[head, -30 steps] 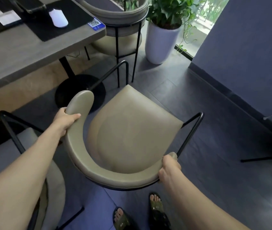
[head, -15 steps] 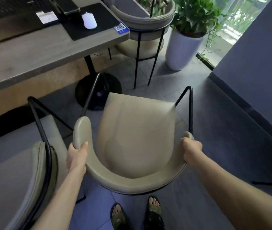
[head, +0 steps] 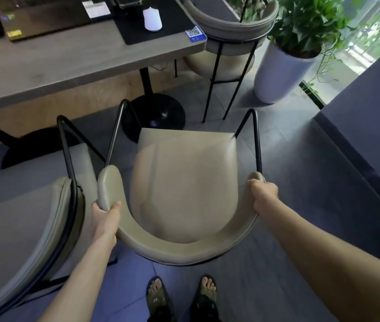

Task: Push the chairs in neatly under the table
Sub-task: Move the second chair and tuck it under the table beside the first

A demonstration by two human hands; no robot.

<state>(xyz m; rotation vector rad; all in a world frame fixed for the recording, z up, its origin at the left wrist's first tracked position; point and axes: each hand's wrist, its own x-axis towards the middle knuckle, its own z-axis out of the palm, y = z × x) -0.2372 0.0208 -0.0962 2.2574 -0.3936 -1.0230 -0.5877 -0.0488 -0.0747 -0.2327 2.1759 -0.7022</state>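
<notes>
A beige chair (head: pixel 184 182) with a curved backrest and black metal frame stands in front of me, its seat facing the grey table (head: pixel 68 63). My left hand (head: pixel 104 219) grips the left end of the backrest. On the right end, my right hand (head: pixel 264 194) is closed around the backrest. The seat's front edge sits short of the table edge, near the table's black round base (head: pixel 158 117). A second, similar chair (head: pixel 21 217) stands close at the left, partly under the table.
A third chair (head: pixel 230 43) stands at the table's far end. A white planter with a green plant (head: pixel 279 73) is beside it. A dark wall (head: pixel 370 140) runs along the right. A laptop, mouse (head: pixel 152 19) and mat lie on the table. My sandalled feet (head: pixel 182 296) are below.
The chair has turned from angled to facing the table squarely and has come closer to the neighbouring chair on the left. Both hands have stayed on the backrest ends.
</notes>
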